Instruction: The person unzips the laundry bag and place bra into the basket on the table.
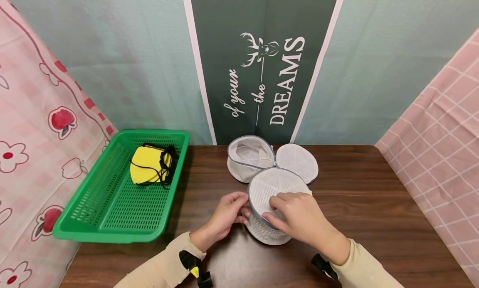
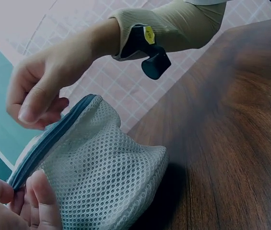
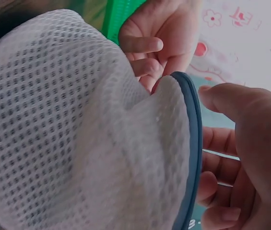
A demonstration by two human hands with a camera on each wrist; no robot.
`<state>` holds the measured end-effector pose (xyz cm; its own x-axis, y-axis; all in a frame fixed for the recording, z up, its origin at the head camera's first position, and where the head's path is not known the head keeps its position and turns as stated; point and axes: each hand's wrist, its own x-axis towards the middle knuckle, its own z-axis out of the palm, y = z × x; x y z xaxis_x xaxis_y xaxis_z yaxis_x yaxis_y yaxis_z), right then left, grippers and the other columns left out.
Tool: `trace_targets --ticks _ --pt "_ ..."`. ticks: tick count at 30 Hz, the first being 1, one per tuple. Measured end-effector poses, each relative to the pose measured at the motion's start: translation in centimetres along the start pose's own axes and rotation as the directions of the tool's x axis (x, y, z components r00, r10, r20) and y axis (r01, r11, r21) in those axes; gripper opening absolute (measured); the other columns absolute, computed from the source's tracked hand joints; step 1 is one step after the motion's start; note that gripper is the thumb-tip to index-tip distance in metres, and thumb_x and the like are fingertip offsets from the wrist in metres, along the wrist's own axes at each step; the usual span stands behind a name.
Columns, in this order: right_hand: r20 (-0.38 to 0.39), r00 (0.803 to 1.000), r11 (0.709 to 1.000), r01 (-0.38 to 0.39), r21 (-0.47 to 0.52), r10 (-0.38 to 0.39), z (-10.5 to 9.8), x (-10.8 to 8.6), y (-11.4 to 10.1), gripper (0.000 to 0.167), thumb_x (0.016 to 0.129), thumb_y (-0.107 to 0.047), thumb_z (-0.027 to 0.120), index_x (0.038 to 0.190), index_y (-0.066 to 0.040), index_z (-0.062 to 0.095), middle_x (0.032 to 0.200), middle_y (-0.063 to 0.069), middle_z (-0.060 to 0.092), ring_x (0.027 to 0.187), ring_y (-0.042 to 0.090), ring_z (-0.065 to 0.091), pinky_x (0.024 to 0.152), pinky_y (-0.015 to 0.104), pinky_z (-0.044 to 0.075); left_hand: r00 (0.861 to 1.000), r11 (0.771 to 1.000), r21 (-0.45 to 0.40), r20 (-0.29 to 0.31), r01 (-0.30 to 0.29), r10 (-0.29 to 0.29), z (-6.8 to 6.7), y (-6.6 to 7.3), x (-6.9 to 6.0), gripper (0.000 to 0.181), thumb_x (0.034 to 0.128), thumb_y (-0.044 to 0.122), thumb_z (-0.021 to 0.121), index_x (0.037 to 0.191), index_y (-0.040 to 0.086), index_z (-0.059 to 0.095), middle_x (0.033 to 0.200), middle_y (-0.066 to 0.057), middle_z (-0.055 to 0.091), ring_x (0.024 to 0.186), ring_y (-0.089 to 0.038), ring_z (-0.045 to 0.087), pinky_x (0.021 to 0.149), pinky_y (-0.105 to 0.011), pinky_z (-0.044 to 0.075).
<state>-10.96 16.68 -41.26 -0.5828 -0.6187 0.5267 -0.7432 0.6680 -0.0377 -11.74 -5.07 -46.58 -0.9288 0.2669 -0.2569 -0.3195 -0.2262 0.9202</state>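
Observation:
A white mesh laundry bag (image 1: 275, 188) with a grey-blue zippered rim stands on the table, its round lid on top. My left hand (image 1: 228, 215) pinches the rim on the left side, thumb against fingers, clearer in the left wrist view. Over the lid is my right hand (image 1: 301, 217), its fingers loosely bent; the right wrist view shows its thumb near the rim and no firm hold. Behind stands a second mesh laundry bag (image 1: 239, 169), unzipped, with its round lid (image 1: 297, 161) laid out to the right.
A green plastic basket (image 1: 112, 234) stands on the left of the wooden table (image 1: 359, 196). In it lies a yellow item with black cords (image 1: 147, 165). A printed curtain (image 1: 262, 92) hangs behind the table, with pink cloths at both sides.

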Motion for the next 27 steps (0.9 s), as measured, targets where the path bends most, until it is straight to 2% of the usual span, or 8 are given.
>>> trace_targets --ticks 8,12,15,20,27 --pt "0.028 0.999 0.998 -0.038 -0.051 0.039 0.6 1.6 -1.0 0.043 0.078 -0.052 0.08 0.074 -0.018 0.055 0.062 -0.009 0.045 0.05 0.01 0.05 0.043 0.027 0.037 1.0 1.0 0.013 0.018 -0.013 0.013 0.1 0.1 0.0 0.025 0.1025 0.011 0.054 0.114 -0.011 0.059 0.088 -0.003 0.06 0.064 -0.006 0.058 0.051 -0.02 0.052" --pt "0.035 0.997 0.994 -0.065 -0.09 0.068 1.0 1.8 -1.3 0.052 0.073 -0.06 0.082 0.072 -0.018 0.052 0.061 -0.008 0.043 0.048 0.013 0.051 0.042 0.027 0.035 1.0 1.0 0.017 0.028 -0.014 0.014 0.1 0.1 -0.1 0.023 0.1024 0.009 0.053 0.11 -0.011 0.06 0.086 -0.003 0.06 0.063 -0.005 0.059 0.052 -0.02 0.052" --pt "0.054 0.995 0.989 -0.079 -0.122 0.086 1.3 1.8 -1.4 0.054 0.07 -0.06 0.084 0.072 -0.018 0.051 0.061 -0.007 0.042 0.048 0.016 0.052 0.041 0.029 0.036 0.999 1.0 0.02 0.038 -0.012 0.012 0.2 0.2 -0.1 0.019 0.1017 0.007 0.053 0.105 -0.011 0.061 0.084 -0.003 0.06 0.062 -0.005 0.058 0.052 -0.019 0.052" --pt "0.071 0.993 0.986 -0.082 -0.145 0.093 1.4 1.6 -1.6 0.043 0.072 -0.045 0.085 0.071 -0.017 0.052 0.062 -0.006 0.042 0.047 0.018 0.052 0.04 0.031 0.036 0.998 1.0 0.025 0.061 -0.006 0.005 0.2 0.3 -0.3 0.017 0.1007 0.004 0.053 0.104 -0.011 0.06 0.084 -0.003 0.061 0.062 -0.006 0.057 0.052 -0.02 0.052" --pt "0.027 0.999 0.994 -0.04 -0.103 0.043 1.6 1.5 -2.1 0.026 0.078 -0.023 0.073 0.066 -0.016 0.051 0.057 -0.004 0.046 0.048 0.017 0.053 0.041 0.032 0.038 0.998 0.999 0.035 0.066 0.002 -0.005 0.4 0.4 -0.4 0.019 0.1013 0.004 0.052 0.107 -0.013 0.059 0.084 -0.003 0.062 0.061 -0.006 0.055 0.052 -0.019 0.052"
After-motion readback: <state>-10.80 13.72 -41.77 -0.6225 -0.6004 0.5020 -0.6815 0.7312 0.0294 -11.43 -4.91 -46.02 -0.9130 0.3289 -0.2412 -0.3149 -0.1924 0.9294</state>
